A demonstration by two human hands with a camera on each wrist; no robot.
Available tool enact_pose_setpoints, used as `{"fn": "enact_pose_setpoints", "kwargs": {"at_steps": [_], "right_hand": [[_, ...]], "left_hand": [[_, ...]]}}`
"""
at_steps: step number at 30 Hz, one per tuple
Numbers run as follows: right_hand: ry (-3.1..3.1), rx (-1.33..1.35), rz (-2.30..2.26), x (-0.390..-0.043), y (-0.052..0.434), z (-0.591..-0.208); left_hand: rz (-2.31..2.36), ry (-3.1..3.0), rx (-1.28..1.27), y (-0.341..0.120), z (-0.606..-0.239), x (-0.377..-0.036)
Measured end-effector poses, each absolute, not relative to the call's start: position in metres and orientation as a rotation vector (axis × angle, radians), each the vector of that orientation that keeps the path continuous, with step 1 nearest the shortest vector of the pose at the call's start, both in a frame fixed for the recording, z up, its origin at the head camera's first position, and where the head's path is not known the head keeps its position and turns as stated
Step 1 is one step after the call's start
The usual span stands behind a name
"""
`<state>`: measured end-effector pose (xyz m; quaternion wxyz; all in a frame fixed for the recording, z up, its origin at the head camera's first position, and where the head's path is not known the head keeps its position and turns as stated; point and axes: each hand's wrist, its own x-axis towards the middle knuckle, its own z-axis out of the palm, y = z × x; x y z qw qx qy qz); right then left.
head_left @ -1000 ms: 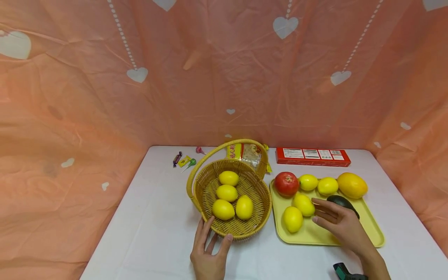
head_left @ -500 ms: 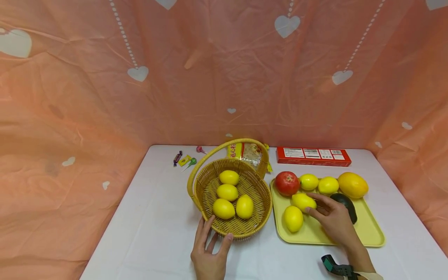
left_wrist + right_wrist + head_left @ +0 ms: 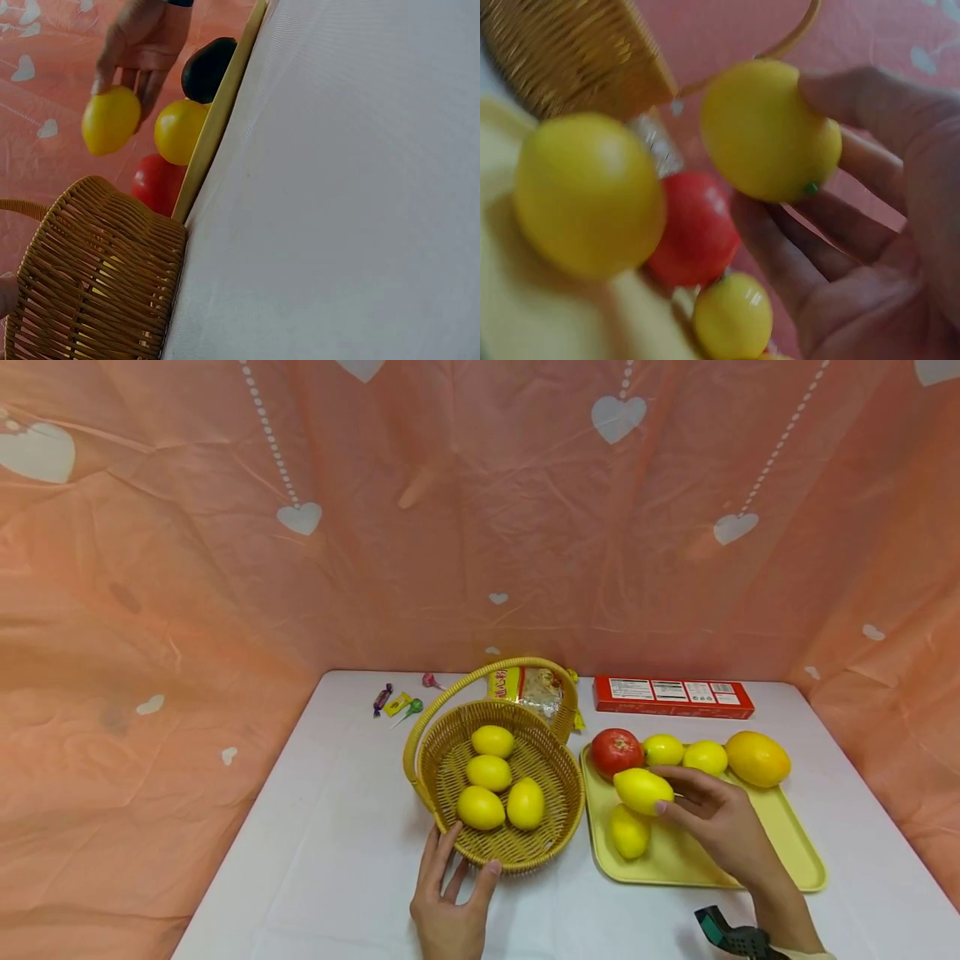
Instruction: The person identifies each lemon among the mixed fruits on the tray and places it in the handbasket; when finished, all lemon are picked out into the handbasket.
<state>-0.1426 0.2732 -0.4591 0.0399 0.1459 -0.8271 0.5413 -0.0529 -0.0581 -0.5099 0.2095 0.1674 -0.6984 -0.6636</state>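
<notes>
The right hand [image 3: 723,827] pinches a lemon [image 3: 642,790] between thumb and curled fingertips, holding it clear of the yellow tray [image 3: 795,852]. Just below the hand's fingertips a second lemon [image 3: 629,832] lies on the tray. Beyond the held lemon sits a red fruit [image 3: 616,752], and past the knuckles are two more lemons [image 3: 663,749] and a large orange-yellow fruit [image 3: 757,758], all on the tray. The left wrist view shows a dark avocado [image 3: 206,67] on the tray beside the right hand; in the head view the hand covers it.

The left hand [image 3: 448,902] rests on the white table [image 3: 330,860], fingers spread and nearly straight, their tips touching the near wall of the wicker basket [image 3: 551,839]. Four lemons [image 3: 489,772] lie inside the basket, just past those fingertips. The basket stands to the left of the tray, almost touching it, so the held lemon hangs between the right hand and the basket's rim.
</notes>
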Motion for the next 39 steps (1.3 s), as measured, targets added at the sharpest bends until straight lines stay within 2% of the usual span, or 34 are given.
{"fn": "enact_pose_setpoints", "kwargs": {"at_steps": [7, 14, 23, 33, 39], "right_hand": [[-2.566, 0.816, 1.822, -0.151, 0.258, -0.443], [-2.645, 0.942, 1.816, -0.161, 0.231, -0.439], [-2.612, 1.261, 1.805, -0.167, 0.192, -0.441], [-2.714, 1.317, 1.518, -0.163, 0.139, -0.442], [-2.711, 1.288, 1.524, -0.158, 0.113, -0.441]], "left_hand": [[-1.848, -1.943, 0.465, -0.058, -0.509, -0.052], [-1.857, -1.944, 0.464, -0.058, -0.508, -0.053], [-1.850, -1.940, 0.483, -0.058, -0.507, -0.053], [-1.855, -1.932, 0.484, -0.058, -0.507, -0.053], [-1.844, -1.934, 0.468, -0.058, -0.508, -0.053]]}}
